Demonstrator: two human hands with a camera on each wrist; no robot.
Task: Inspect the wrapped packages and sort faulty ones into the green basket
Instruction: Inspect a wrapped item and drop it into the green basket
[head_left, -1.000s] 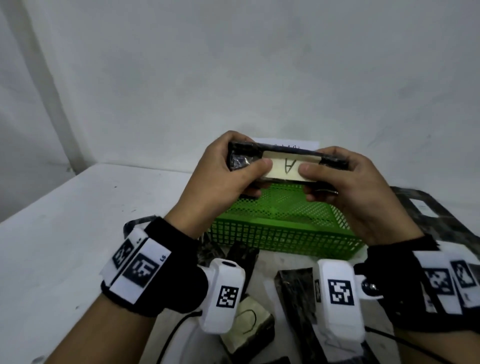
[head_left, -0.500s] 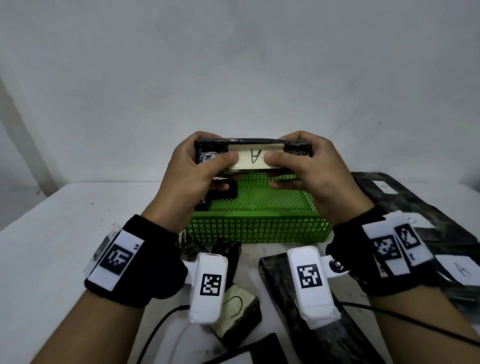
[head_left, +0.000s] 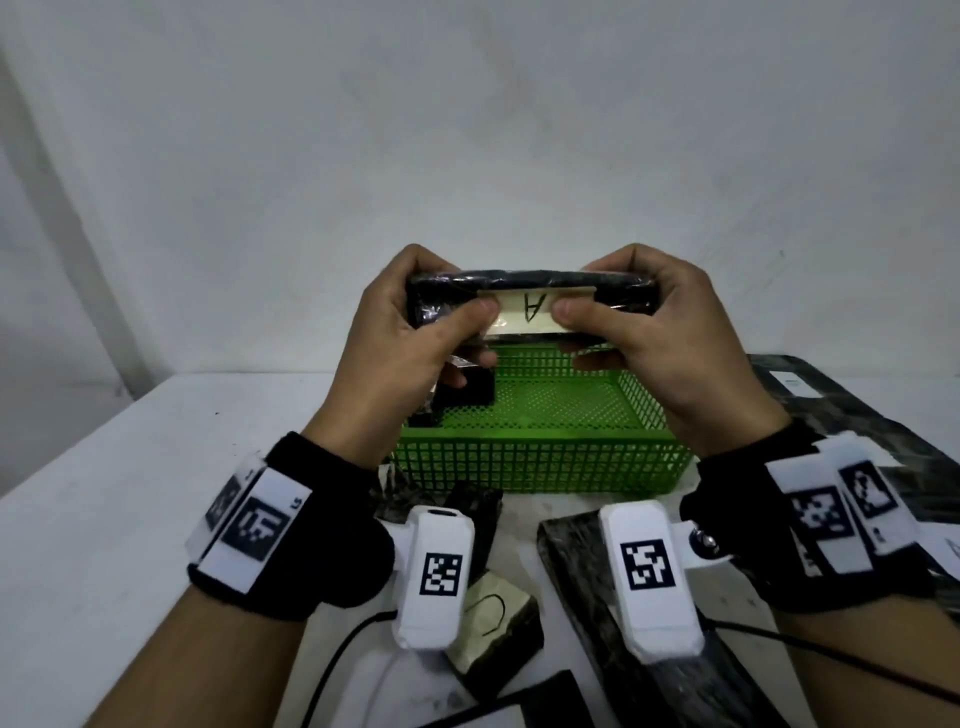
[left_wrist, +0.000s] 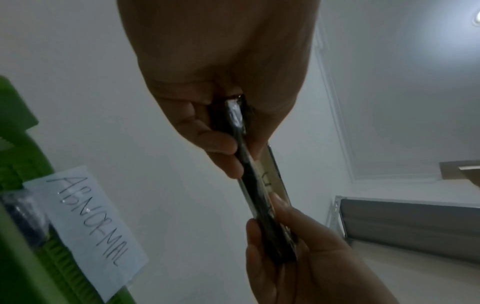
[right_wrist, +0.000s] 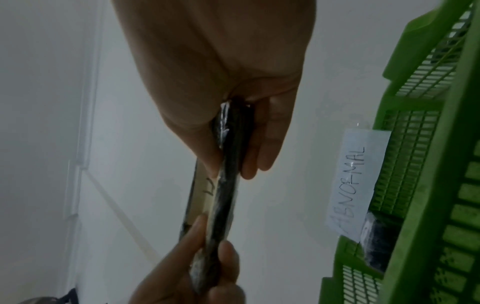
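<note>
Both hands hold one flat black wrapped package (head_left: 524, 293) up in front of me, above the far side of the green basket (head_left: 540, 457). A cream label marked "A" faces me. My left hand (head_left: 415, 332) pinches its left end, thumb on the label, fingers behind. My right hand (head_left: 639, 322) pinches the right end the same way. The wrist views show the package edge-on (left_wrist: 249, 174) (right_wrist: 226, 185) between thumb and fingers. The basket (right_wrist: 426, 185) carries a paper sign reading "ABNORMAL" (left_wrist: 91, 224) and holds a black package (head_left: 465, 387) in its left corner.
Several black wrapped packages lie on the white table (head_left: 104, 493): a small one with a cream label (head_left: 493, 623) between my wrists, a long one (head_left: 660, 634) under the right wrist, large flat ones (head_left: 852, 415) at the right. A cable (head_left: 337, 665) runs near the front edge.
The held package has turned level and come to the middle of the view; my head has swung right, so the basket now sits centred below my hands. Both grips are unchanged.
</note>
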